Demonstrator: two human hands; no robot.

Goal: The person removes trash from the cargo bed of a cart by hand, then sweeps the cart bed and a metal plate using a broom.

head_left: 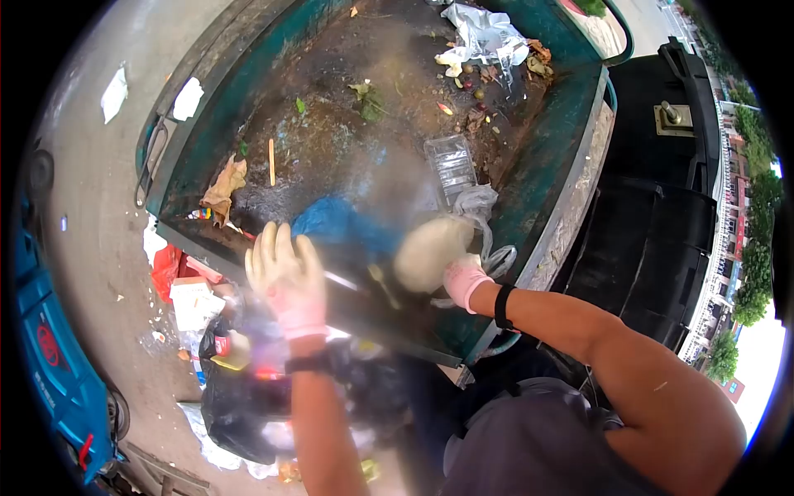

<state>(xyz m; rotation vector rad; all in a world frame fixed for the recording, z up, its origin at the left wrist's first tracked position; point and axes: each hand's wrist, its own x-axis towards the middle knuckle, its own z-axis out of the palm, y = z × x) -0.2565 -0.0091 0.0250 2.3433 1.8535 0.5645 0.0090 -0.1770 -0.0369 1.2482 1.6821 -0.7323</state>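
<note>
My left hand, in a cream and pink work glove, is raised over the near left edge of a green metal cart bed. Its fingers are stretched out and it holds nothing. My right hand, gloved alike, is closed at the edge of a pale oval object, blurred by motion and too unclear to name. A clear plastic bag lies against that hand. Between my hands lies a blue plastic bag. Beyond it rests a clear plastic tray.
Silver wrapping and food scraps lie in the bed's far corner. A wooden stick and crumpled brown paper are at left. Below the near rim are bagged rubbish and a white box. Black bins stand right, a blue vehicle left.
</note>
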